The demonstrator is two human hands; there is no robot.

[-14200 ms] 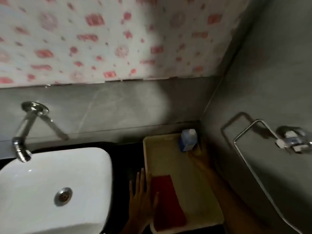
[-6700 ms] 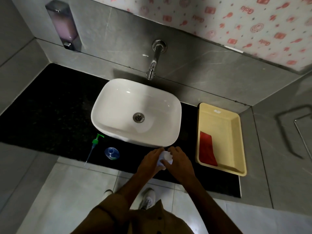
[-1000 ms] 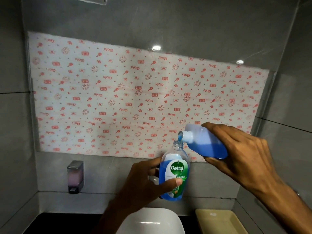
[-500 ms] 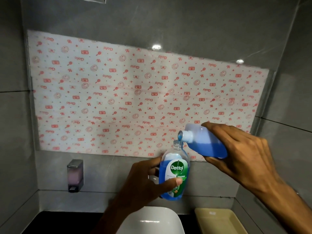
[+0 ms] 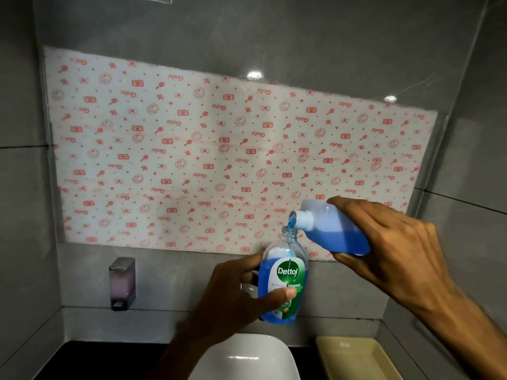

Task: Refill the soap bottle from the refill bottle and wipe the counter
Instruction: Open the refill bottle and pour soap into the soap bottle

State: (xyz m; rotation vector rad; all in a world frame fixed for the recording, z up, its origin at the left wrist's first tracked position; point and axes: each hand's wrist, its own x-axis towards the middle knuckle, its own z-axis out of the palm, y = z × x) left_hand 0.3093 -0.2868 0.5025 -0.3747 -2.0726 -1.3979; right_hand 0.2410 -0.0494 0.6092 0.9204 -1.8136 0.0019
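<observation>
The left hand (image 5: 236,294) is closed around the upright soap bottle (image 5: 284,281) above the sink (image 5: 247,357). The right hand (image 5: 395,250) grips the tilted refill bottle (image 5: 333,231), whose spout pours blue liquid into the soap bottle's open neck.

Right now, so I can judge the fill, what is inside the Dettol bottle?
Blue liquid fills the Dettol bottle up to its shoulder, with a thin stream entering its open neck from the refill bottle. The label and the left hand cover part of the body.
</observation>
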